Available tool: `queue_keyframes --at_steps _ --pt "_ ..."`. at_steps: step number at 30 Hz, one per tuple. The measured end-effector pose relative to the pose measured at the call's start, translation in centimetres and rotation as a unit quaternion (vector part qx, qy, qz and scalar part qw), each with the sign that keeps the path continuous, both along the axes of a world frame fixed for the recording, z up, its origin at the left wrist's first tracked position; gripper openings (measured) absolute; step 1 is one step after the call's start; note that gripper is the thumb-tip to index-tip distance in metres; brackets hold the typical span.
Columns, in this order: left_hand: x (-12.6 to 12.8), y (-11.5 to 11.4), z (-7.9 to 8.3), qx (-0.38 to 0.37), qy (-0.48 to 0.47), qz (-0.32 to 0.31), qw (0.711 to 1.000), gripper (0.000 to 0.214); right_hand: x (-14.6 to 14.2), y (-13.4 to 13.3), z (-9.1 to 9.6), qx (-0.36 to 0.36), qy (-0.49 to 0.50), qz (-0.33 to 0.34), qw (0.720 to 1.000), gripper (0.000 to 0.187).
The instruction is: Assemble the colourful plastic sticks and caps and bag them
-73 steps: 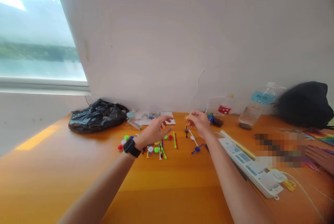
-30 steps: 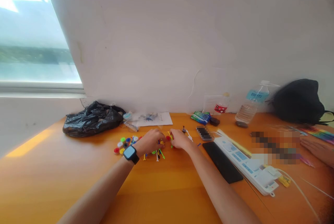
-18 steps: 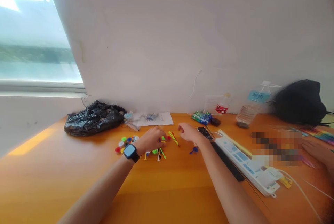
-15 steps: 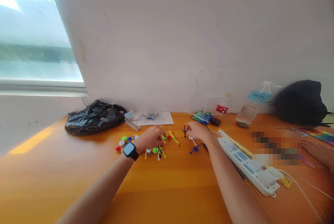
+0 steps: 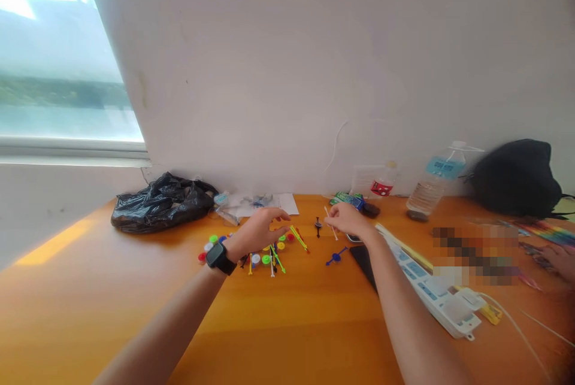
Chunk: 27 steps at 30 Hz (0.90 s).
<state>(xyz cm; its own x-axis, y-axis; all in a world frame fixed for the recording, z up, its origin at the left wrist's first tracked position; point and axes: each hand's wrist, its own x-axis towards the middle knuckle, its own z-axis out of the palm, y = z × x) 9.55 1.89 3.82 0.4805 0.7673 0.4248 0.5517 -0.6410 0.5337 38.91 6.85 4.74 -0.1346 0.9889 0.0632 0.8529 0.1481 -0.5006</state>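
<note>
The right hand (image 5: 345, 218) pinches 1 white arrow (image 5: 335, 233) near a black arrow (image 5: 318, 226) and blue arrow (image 5: 336, 258). The left hand (image 5: 260, 230), fingers spread, hangs over coloured discs (image 5: 266, 259).

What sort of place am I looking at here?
Probably a shared indoor workspace, perhaps an office or classroom: a wooden tabletop near a window, a white power strip on it, and another person's hand at the picture's right edge.

plastic bag (image 5: 162, 205) is back left on the table (image 5: 251, 325), paper (image 5: 286, 202) just right of it, loose parts (image 5: 266, 259) in front, power strip (image 5: 417, 280) way right, water bottle (image 5: 426, 195) behind that
</note>
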Motion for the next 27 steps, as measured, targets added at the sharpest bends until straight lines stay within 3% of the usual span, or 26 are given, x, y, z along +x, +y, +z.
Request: queue_keyframes --at_steps 2,5,9,14,20,27 --pt "0.8 -0.5 0.6 0.002 -0.049 -0.003 0.999 0.022 -1.2 -0.6 0.8 -0.013 0.075 0.047 0.996 0.011" --pt "1.8 -1.2 1.0 -0.011 -0.112 -0.034 0.993 0.025 -4.1 -1.5 0.9 -0.073 0.294 0.164 0.939 0.009" --pt "2.2 -1.7 1.3 -0.036 -0.146 -0.078 0.986 0.019 -7.3 -1.7 -0.3 -0.105 0.387 0.218 0.890 0.007" --pt "1.4 -1.2 1.2 -0.052 -0.136 -0.063 0.987 0.010 -7.8 -1.1 -2.0 -0.135 0.400 0.231 0.877 0.010" --pt "1.1 -0.6 -0.1 -0.092 -0.105 -0.052 0.989 0.013 -7.6 -1.2 -3.3 -0.204 0.301 0.225 0.904 0.014" --pt "0.9 -0.4 -0.5 -0.143 -0.069 -0.068 0.985 0.007 -9.2 -1.4 -4.4 -0.268 0.339 0.188 0.882 0.022"
